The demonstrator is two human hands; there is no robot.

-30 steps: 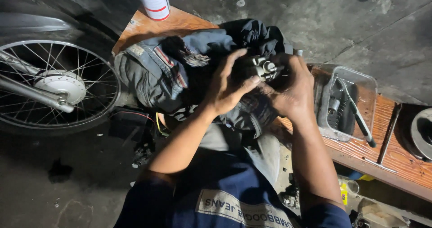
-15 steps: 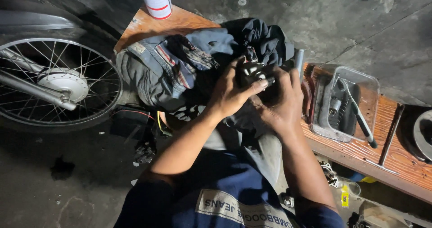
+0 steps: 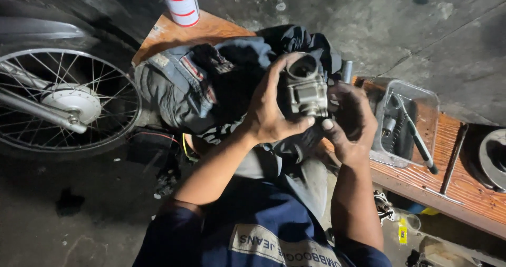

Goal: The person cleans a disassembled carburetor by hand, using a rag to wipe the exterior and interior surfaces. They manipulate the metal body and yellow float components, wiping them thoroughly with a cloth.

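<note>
Right now both hands meet on a grey metal carburetor [image 3: 307, 88], held up just above the middle of the view, over a heap of dark work clothes [image 3: 211, 82]. The left hand [image 3: 271, 111] grips it from nine o'clock, fingers curled over the top rim and the thumb pressed along the bottom, so those fingers are clamped on the body. The right hand [image 3: 350, 117] comes in from four o'clock, its thumb touching the lower corner; its other fingers fold behind the part, and I cannot tell how tightly they close. The carburetor's long axis runs roughly from six to twelve o'clock, with its round open mouth tipped toward twelve. The left hand covers more of it and sits nearer its middle. At nine o'clock stands a spoked wheel [image 3: 63, 101]. At three o'clock a clear plastic tray [image 3: 421, 95] with tools rests on a wooden board [image 3: 453, 182]. A white can with red stripes [image 3: 180, 2] stands at eleven o'clock.
</note>
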